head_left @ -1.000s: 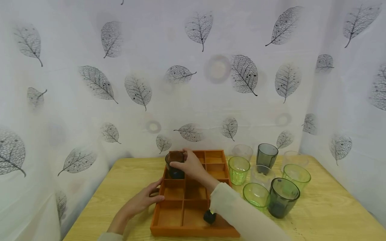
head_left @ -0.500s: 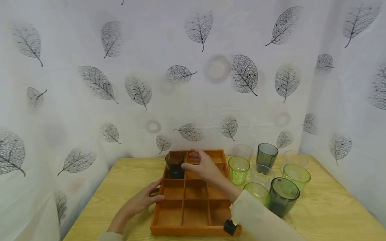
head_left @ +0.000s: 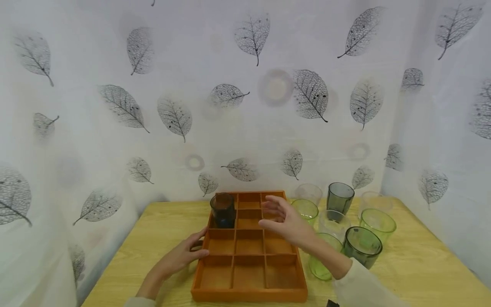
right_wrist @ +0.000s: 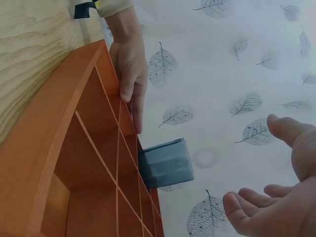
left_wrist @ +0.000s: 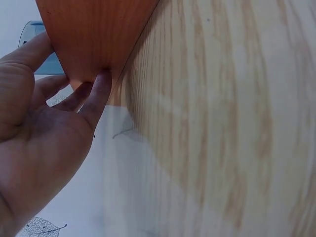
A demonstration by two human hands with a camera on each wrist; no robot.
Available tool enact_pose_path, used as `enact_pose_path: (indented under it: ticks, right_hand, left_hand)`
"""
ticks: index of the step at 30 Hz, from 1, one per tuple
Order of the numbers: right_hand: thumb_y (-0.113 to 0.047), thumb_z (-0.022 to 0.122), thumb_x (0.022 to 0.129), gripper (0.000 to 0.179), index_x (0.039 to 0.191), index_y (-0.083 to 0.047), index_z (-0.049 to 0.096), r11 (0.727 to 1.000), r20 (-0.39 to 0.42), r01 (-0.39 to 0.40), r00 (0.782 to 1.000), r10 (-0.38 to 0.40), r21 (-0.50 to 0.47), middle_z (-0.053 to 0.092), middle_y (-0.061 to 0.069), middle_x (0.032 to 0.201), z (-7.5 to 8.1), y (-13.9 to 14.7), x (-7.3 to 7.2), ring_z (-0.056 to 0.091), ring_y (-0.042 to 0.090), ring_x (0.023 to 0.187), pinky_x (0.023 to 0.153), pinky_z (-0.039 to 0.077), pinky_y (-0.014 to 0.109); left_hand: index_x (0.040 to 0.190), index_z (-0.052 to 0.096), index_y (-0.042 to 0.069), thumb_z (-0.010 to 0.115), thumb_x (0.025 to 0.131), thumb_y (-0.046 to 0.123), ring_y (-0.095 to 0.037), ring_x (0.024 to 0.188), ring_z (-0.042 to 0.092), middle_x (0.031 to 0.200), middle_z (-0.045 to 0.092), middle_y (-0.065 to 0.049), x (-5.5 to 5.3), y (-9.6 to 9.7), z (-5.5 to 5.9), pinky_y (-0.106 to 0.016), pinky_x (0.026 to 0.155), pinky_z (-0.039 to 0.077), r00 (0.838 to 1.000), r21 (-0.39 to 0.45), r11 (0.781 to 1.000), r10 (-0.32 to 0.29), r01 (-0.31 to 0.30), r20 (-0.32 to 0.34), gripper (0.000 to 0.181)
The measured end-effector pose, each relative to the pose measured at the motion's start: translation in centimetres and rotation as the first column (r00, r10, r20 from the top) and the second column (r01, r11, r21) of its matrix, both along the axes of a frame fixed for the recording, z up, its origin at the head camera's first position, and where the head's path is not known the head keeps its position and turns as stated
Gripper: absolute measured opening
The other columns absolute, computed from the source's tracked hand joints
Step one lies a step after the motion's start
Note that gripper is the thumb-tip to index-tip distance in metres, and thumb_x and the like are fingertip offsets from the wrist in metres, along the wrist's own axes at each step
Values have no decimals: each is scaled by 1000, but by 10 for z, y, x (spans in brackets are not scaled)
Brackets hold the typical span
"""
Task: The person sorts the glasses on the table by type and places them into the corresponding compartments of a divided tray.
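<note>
Left hand [head_left: 178, 256] spread, touching left edge of orange wooden gridded tray [head_left: 249, 295]; right hand [head_left: 290, 224] spread, clear of smoky glass tumbler [head_left: 223, 209].

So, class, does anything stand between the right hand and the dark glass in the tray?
Nothing visible does: only open air shows between the right hand and the dark glass, which sticks up from the tray.
</note>
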State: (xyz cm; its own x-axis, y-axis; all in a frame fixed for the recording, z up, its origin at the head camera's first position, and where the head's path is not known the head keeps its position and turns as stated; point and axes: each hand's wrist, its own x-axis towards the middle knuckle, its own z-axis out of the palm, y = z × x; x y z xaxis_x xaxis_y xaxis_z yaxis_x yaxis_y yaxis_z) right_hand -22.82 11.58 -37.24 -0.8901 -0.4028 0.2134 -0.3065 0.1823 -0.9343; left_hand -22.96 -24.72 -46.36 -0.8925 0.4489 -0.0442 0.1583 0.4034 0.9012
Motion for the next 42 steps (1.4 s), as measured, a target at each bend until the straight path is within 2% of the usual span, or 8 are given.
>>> enact_pose_path:
  ticks: [6,11,17,20,25,30,37,42]
  right_hand:
    - [-21,75,97,72,156,-3,38,1000,-45,-8,999,8,14,54,15,148,11,28,14,54,33,133,108,46,39]
    - [-19,74,98,67,153,-2,42,998,-102,39,994,-34,46,57,15,145,16,60,26,59,28,127,100,51,27]
    - [-11,69,100,59,152,0,43,996,-121,84,989,-78,39,55,19,146,18,104,37,61,10,121,96,53,24]
    - [-10,66,102,57,153,-2,41,990,-118,121,987,-112,73,57,8,145,18,126,44,60,4,119,93,54,23]
    - [-3,62,103,54,154,-6,43,980,-152,172,976,-157,97,60,-13,140,11,159,52,62,2,116,89,54,20]
    - [7,59,101,58,154,-12,44,979,-181,193,967,-179,59,60,-16,140,1,187,55,61,-2,119,89,53,16]
    - [1,59,103,57,156,-13,42,944,-191,294,946,-264,151,58,-25,136,-9,212,54,58,-9,117,84,53,15]
    - [5,58,103,57,154,-18,44,950,-178,279,951,-254,136,58,-25,135,-18,225,53,59,-8,115,84,54,15]
  left_hand:
    - [165,18,2,62,106,21,-54,142,36,166,16,-30,0,2,-3,-58,111,41,1000,12,1000,-6,6,-8,76]
    - [165,18,2,63,106,22,-53,142,37,166,17,-30,-1,2,-4,-57,111,41,1000,19,1000,-2,2,-3,77]
    - [165,18,2,63,106,22,-54,142,36,166,17,-31,0,1,-4,-58,111,41,1000,15,1000,6,-6,9,77]
    - [165,18,3,62,106,23,-54,142,35,167,16,-29,0,1,-3,-60,111,40,1000,5,1000,7,-7,11,77]
    - [165,18,4,61,106,24,-53,143,35,167,16,-28,-2,1,-3,-61,112,38,1000,-10,1000,9,-9,16,76]
    - [165,19,4,63,105,26,-52,142,37,167,19,-27,-3,2,-3,-63,112,37,1000,-35,999,24,-24,7,77]
    - [165,20,3,63,105,26,-52,141,38,166,20,-28,-2,1,-4,-63,112,36,999,-42,999,32,-32,1,77]
    - [165,19,3,64,105,26,-52,141,37,166,19,-28,0,-1,-3,-63,112,36,999,-30,999,36,-36,8,78]
